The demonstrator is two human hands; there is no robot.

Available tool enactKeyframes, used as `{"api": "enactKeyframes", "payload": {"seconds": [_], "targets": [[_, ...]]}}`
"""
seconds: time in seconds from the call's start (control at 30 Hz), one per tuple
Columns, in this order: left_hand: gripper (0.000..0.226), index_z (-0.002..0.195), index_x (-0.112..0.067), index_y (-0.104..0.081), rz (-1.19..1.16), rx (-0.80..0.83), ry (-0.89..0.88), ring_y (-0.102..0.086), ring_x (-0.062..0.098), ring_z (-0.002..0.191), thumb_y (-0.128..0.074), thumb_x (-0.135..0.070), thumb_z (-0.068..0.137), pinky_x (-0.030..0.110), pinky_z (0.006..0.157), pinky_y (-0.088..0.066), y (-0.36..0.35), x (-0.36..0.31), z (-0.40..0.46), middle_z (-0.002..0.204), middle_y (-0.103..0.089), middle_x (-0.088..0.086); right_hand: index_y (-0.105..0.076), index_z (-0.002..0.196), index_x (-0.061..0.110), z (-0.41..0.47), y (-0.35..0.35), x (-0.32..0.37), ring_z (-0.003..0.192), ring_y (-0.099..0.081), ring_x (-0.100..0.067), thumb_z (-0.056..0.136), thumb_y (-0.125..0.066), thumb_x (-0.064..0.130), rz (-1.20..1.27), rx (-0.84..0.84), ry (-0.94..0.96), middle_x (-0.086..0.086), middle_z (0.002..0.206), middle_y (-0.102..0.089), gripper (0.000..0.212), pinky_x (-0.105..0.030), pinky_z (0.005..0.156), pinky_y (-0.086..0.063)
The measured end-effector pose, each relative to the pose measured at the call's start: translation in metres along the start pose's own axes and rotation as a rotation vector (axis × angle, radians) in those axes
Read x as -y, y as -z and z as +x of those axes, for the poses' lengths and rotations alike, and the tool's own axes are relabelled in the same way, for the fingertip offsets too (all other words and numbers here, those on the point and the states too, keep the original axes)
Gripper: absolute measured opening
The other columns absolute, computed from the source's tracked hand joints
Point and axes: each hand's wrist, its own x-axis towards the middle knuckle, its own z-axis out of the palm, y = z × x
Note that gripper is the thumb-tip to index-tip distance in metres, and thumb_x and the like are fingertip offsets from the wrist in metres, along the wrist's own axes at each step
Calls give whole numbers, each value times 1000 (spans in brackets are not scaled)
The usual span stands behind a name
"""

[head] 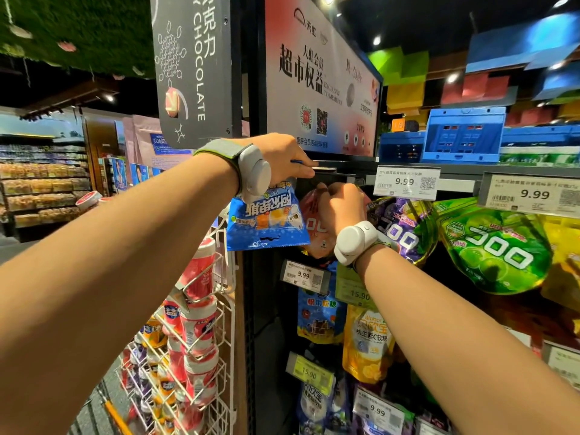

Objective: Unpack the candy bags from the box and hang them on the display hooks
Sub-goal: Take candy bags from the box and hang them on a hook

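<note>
My left hand (282,157) is raised to the top rail of the display and pinches the upper edge of a blue candy bag (266,222), which hangs below it with its print upside down. Just to the right, my right hand (340,204) is closed on the top of a pink candy bag (315,229) hanging at the left end of the top row. The hook itself is hidden behind my hands. The box is not in view.
Purple (405,229) and green (499,248) candy bags hang to the right under 9.99 price tags (406,182). More bags and tags fill the lower rows. A white wire rack of gum bottles (194,334) stands at the left. Blue crates (464,139) sit on top.
</note>
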Motion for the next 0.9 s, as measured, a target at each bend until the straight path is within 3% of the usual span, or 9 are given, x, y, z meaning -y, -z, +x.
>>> {"api": "enactKeyframes", "payload": {"seconds": [0.1, 0.23, 0.37, 0.43, 0.53, 0.6, 0.7, 0.77, 0.9], "targets": [[41, 135, -23, -58, -1, 7, 0, -54, 9, 81, -48, -39, 99, 19, 70, -40, -2, 2, 2, 121, -67, 0, -71, 101, 3, -5, 8, 1, 97, -64, -39, 97, -51, 26, -82, 23, 62, -21, 101, -69, 30, -38, 79, -50], [42, 138, -25, -55, -13, 14, 14, -57, 12, 88, -48, -40, 99, 24, 78, -43, -5, 3, 2, 125, -65, -1, -66, 109, 1, -13, 12, 5, 106, -61, -40, 99, -47, 23, -262, 5, 108, -22, 112, -65, 31, -41, 87, -48], [40, 135, -23, -58, -30, -8, 32, -61, 18, 93, -48, -38, 99, 30, 86, -50, -9, 4, 0, 122, -66, 4, -67, 110, 11, -4, -5, -5, 104, -62, -34, 93, -46, 56, -149, -46, -78, -14, 109, -64, 53, -37, 90, -49], [37, 132, -23, -60, -43, -21, 48, -62, 21, 92, -49, -38, 100, 35, 87, -52, -12, 2, -2, 117, -68, 6, -64, 117, 9, -5, -8, -12, 102, -62, -32, 91, -44, 62, -139, 11, -89, -14, 111, -65, 62, -37, 87, -49], [36, 130, -23, -63, -58, -44, 75, -63, 23, 94, -49, -37, 100, 35, 86, -52, -11, -2, -3, 114, -69, 6, -70, 104, 11, -16, 2, -13, 91, -65, -30, 98, -46, 47, -194, 64, 13, -11, 98, -68, 44, -31, 70, -45], [36, 130, -23, -62, -69, -59, 103, -63, 24, 93, -50, -38, 100, 35, 86, -52, -11, -10, -6, 115, -68, 8, -72, 97, 16, -28, 17, -9, 86, -68, -29, 98, -47, 48, -160, 52, -14, -8, 92, -70, 41, -27, 65, -40], [41, 133, -21, -58, -97, -70, 165, -61, 25, 93, -49, -42, 99, 31, 80, -48, -22, -10, -7, 118, -66, 9, -72, 102, 16, -45, 27, -10, 91, -66, -34, 98, -50, 43, -153, 71, 64, -10, 99, -72, 35, -31, 69, -41], [48, 140, -23, -51, -161, -98, 195, -61, 26, 103, -49, -46, 98, 27, 82, -44, -26, -19, -14, 126, -63, 8, -71, 103, 14, -62, 50, -8, 94, -63, -35, 98, -51, 34, -138, 63, 114, -10, 101, -72, 29, -33, 71, -41], [58, 148, -25, -40, -346, -171, 302, -57, 25, 120, -50, -49, 96, 25, 90, -42, -39, -30, -24, 135, -58, 8, -75, 97, 19, -81, 73, -10, 92, -65, -24, 98, -52, 35, -25, 47, 136, 0, 97, -74, 28, -33, 77, -48]]}}
